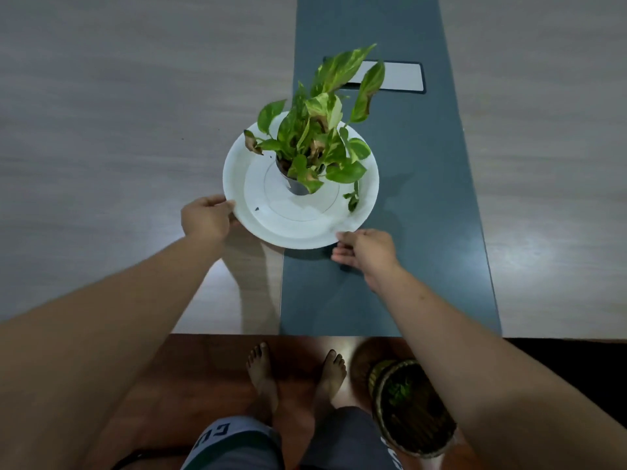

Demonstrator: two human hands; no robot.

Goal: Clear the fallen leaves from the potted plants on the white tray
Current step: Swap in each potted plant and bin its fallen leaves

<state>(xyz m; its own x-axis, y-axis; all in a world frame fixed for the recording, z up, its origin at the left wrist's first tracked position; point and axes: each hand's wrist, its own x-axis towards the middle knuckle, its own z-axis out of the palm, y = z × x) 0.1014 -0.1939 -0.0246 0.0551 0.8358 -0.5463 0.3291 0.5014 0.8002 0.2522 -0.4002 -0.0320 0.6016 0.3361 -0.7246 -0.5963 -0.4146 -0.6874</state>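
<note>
- One white tray (271, 228), round, sits mid-bench, straddling the seam between the pale wood and the dark centre strip (424, 198), nearer the bench's near edge than its far one.
- One potted plant (314, 144) stands at the tray's centre in a small dark pot (298, 186); several leaves are browned, and one green sprig (353, 198) lies on the tray's right side. A dark speck (256, 208) rests near the left rim.
- Left hand (207, 217) is on the tray's left rim, fingers curled over the edge, holding it.
- Right hand (364, 249) reaches the near-right rim, fingertips touching it, fingers fairly straight; I can't tell if it has a real grip.
- The step looks like steadying or turning the tray to reach the litter. Done well: keep it flat, move slowly so the tall plant doesn't tip, then pinch out the sprig and speck.
- On the floor by the near edge: one woven basket (414, 412) with green bits inside, and two bare feet (295, 378).
</note>
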